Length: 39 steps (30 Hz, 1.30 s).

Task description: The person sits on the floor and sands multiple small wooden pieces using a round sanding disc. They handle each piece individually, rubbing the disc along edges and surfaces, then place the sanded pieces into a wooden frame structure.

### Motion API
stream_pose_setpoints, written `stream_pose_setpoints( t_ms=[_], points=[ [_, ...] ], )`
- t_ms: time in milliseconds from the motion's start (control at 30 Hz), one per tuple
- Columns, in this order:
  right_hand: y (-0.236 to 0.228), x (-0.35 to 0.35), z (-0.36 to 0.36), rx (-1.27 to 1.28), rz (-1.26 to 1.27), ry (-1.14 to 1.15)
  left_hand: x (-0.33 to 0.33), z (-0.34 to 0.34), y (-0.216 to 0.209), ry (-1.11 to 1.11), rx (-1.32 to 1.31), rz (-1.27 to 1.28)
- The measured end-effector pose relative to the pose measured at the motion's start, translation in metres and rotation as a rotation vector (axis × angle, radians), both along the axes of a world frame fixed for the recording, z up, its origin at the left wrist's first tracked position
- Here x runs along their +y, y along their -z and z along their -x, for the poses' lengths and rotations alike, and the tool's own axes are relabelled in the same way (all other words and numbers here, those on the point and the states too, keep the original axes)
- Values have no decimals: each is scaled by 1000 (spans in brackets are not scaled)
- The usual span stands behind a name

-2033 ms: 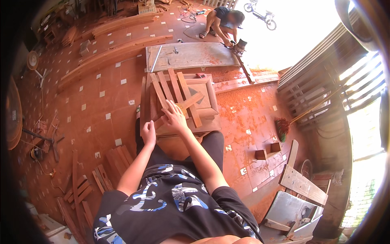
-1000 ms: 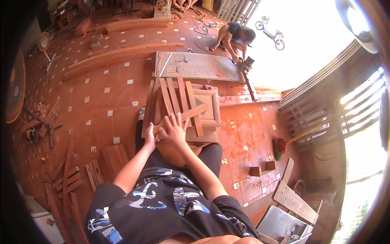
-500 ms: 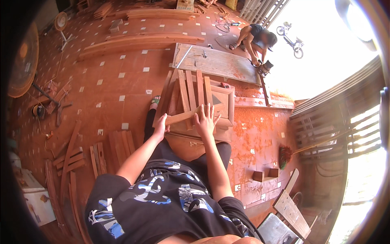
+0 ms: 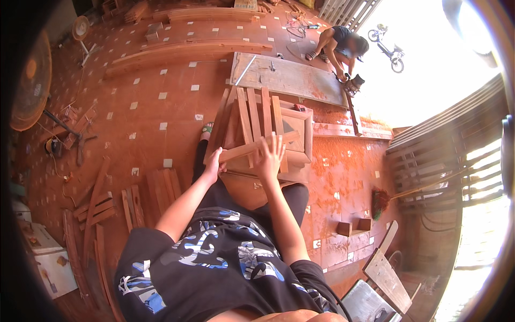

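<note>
A short wooden strip (image 4: 238, 152) lies slantwise in front of me, across the near ends of several other wooden strips (image 4: 266, 111). My left hand (image 4: 213, 166) is closed around its left end. Over the strip's middle, my right hand (image 4: 270, 159) has its fingers spread and appears to touch the wood; its palm side is hidden. The strips rest on a wooden panelled piece (image 4: 307, 140) between my knees. A small red and black tool (image 4: 300, 108) sits at that piece's far right corner.
Beyond, a person (image 4: 340, 47) crouches with a power tool (image 4: 354, 83) beside a long board (image 4: 289, 79). Long timbers (image 4: 185, 52) and loose strips (image 4: 97, 209) lie to the left, near a standing fan (image 4: 32, 80). A broom (image 4: 382, 199) and wooden block (image 4: 344, 229) are on the right.
My right hand has shifted slightly up and left along the strip, its fingers more bent. My left hand keeps its hold. The whole view has shifted a little.
</note>
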State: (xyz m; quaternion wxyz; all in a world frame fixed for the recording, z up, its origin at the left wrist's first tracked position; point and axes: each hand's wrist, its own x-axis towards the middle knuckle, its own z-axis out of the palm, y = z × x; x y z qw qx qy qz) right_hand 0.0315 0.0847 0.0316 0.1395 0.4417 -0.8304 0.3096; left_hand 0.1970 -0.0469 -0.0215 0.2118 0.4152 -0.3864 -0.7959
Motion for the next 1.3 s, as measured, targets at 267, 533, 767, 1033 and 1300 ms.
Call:
stream_pose_setpoints(
  t_ms=[267, 533, 767, 1033, 1300],
  points=[
    [-4, -15, -33, -62, -304, -257, 2, -2, 11, 3, 34, -5],
    [3, -24, -45, 36, -170, -439, 4, 3, -3, -39, -89, 44],
    [5, 6, 48, -87, -199, -70, 3, 3, -6, -37, -19, 107],
    [-3, -19, -54, 18, -272, -491, 10, 5, 3, -119, -53, 6],
    [-7, 3, 6, 1, -215, -238, -3, -5, 16, -5, -27, 108]
  ],
)
